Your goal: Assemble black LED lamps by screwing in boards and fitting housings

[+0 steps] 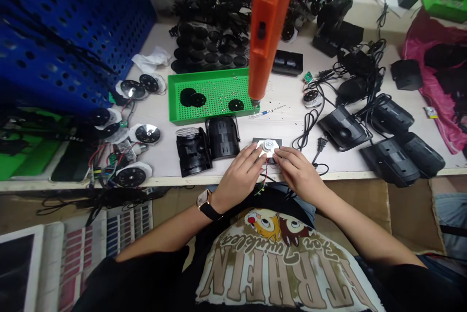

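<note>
- Left hand [239, 177] and right hand [297, 171] were close together, just over the front edge of the table [160, 166], both curled inward, neither open.
- Fingertips [258, 152] of both closed from either side on a small round motor on a white mount [268, 148], which was gripped between the hands.
- A dark rectangular plate [260, 142] lay under the motor, and red wires [265, 181] ran down from it past the hands.
- Left wrist wore a black-strapped watch [208, 207].
- Just left of the left hand: two black ribbed housings [222, 137].
- Behind the hands: a green perforated tray [175, 117] holding black discs and small screws, and a blue-handled screwdriver [260, 114] lying near its right corner.
- An orange power screwdriver [266, 25] hung upright over that corner, with neither hand on it.
- Right: a black power cord with plug [321, 130], then black device bases [343, 127].
- Far left: wired discs on white mounts [146, 133] and a blue perforated panel [73, 35].
</note>
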### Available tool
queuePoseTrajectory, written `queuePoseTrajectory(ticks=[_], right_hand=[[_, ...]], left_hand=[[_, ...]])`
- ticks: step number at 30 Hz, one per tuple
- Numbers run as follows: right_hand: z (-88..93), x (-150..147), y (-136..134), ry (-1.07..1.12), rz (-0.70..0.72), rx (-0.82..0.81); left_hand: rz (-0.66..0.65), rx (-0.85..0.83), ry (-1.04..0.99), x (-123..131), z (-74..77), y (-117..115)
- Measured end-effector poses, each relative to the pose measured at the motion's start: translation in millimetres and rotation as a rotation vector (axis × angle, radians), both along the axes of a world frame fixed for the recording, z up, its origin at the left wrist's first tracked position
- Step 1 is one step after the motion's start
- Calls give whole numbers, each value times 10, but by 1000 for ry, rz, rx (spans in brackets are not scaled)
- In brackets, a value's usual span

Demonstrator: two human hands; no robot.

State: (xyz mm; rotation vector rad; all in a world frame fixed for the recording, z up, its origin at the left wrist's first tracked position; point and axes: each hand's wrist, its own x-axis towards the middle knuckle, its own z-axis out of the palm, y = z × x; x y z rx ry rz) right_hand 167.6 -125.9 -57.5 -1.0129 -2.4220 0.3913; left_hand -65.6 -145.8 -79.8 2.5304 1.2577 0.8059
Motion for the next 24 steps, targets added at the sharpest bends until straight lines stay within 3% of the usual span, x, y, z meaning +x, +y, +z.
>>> queuePoseTrajectory(ticks=[7,13,19,24], right_hand=[[-19,-23,61,78,20,88],[-59,-57,102,160,-106,47],[-52,-59,84,111,-29,100],[-28,-50,87,62,-15,118]], left_hand=[[-19,154,-5,15,21,91],[39,63,-118,22,114,199],[0,-31,-115,52,59,248],[-6,37,-87,51,-3,204]])
